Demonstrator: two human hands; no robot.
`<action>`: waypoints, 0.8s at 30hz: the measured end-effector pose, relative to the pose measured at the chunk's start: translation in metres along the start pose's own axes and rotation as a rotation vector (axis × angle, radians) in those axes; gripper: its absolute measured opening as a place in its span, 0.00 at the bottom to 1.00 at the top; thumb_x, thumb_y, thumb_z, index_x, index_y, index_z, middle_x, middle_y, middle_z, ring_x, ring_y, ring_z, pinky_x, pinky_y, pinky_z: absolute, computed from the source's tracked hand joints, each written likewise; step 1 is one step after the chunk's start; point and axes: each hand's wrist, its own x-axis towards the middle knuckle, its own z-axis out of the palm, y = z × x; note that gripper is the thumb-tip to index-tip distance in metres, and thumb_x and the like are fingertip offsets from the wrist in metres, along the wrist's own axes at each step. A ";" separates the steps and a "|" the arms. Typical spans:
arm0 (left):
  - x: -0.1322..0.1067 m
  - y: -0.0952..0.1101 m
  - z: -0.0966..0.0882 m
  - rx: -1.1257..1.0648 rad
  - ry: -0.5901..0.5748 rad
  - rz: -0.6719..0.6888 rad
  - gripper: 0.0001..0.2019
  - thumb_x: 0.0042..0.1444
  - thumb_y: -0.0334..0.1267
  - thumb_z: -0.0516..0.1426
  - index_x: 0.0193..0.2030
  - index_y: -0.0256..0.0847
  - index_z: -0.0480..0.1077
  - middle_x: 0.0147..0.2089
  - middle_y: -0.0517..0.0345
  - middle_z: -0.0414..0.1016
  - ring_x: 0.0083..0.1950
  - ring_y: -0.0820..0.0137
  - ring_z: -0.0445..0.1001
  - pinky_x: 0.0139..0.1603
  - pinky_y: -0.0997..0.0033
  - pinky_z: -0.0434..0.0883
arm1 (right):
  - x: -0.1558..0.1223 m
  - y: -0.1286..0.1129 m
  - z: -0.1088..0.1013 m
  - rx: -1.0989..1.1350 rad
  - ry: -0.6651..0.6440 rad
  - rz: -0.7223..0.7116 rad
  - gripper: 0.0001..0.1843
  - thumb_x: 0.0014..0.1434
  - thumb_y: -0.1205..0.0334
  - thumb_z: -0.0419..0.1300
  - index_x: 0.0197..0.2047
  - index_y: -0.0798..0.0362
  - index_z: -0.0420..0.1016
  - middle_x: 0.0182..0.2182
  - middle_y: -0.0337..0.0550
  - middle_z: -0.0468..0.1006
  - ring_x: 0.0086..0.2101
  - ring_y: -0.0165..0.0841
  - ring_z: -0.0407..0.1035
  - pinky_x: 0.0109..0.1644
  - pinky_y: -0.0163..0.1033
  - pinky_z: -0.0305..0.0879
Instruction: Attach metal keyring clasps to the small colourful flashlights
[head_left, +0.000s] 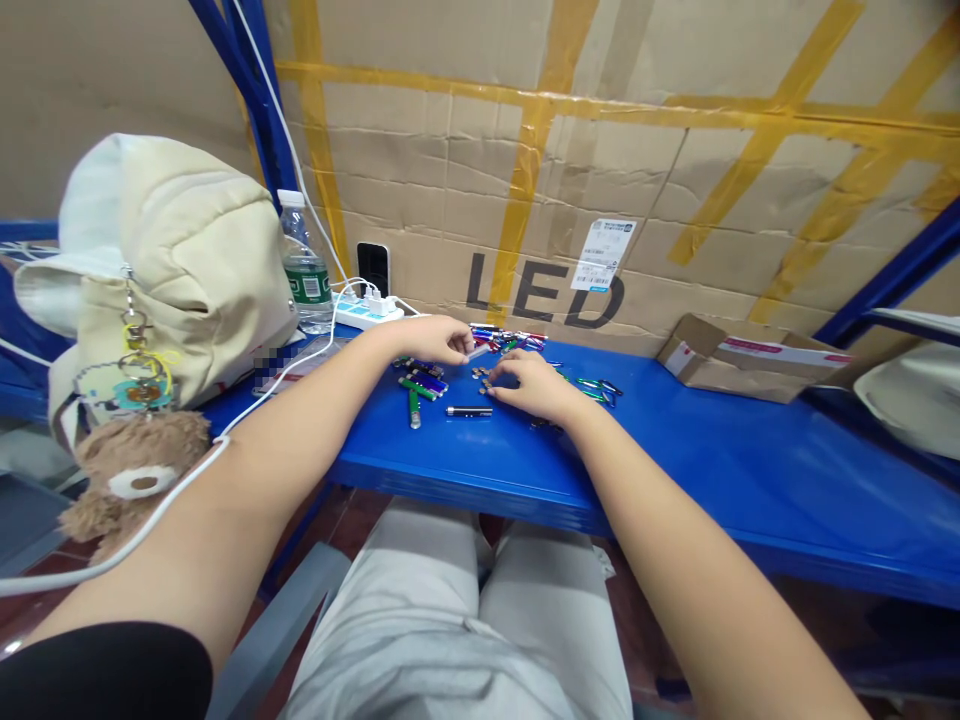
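Note:
Both my hands reach out over a blue shelf. My left hand is curled, its fingertips pinching a small silvery piece beside a heap of coloured keychain flashlights. My right hand lies palm down with fingers bent over several tiny round button cells. A black flashlight lies just in front of my right hand. Green and blue flashlights lie below my left hand.
A cream bag with a teddy-bear charm stands at the left, beside a water bottle and a white power strip. A cardboard wall marked LED rises behind. A flattened carton lies at the right.

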 end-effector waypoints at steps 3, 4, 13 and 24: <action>0.001 -0.002 0.002 -0.050 0.045 -0.009 0.16 0.47 0.39 0.57 0.44 0.40 0.69 0.44 0.56 0.78 0.41 0.70 0.74 0.42 0.74 0.67 | 0.003 -0.003 0.005 -0.034 0.000 0.028 0.09 0.56 0.57 0.61 0.39 0.48 0.79 0.46 0.47 0.73 0.47 0.39 0.66 0.54 0.45 0.61; 0.002 -0.001 0.003 -0.056 0.048 -0.011 0.16 0.47 0.38 0.57 0.44 0.40 0.68 0.44 0.56 0.78 0.41 0.70 0.74 0.41 0.74 0.67 | 0.003 -0.003 0.006 -0.039 -0.006 0.034 0.08 0.57 0.58 0.61 0.39 0.48 0.79 0.45 0.47 0.73 0.47 0.39 0.66 0.54 0.45 0.61; 0.010 0.002 0.018 -0.125 -0.096 0.054 0.12 0.45 0.38 0.57 0.39 0.39 0.66 0.40 0.55 0.77 0.41 0.69 0.75 0.39 0.74 0.69 | 0.007 -0.001 0.009 0.002 -0.025 0.056 0.10 0.56 0.55 0.61 0.36 0.51 0.78 0.43 0.48 0.75 0.45 0.37 0.68 0.51 0.42 0.63; 0.007 0.011 0.019 -0.123 -0.088 0.066 0.12 0.47 0.37 0.56 0.40 0.38 0.66 0.42 0.54 0.77 0.42 0.69 0.75 0.41 0.73 0.69 | 0.006 0.002 0.001 0.183 0.342 -0.019 0.06 0.56 0.61 0.60 0.36 0.53 0.76 0.42 0.49 0.75 0.48 0.38 0.68 0.55 0.45 0.61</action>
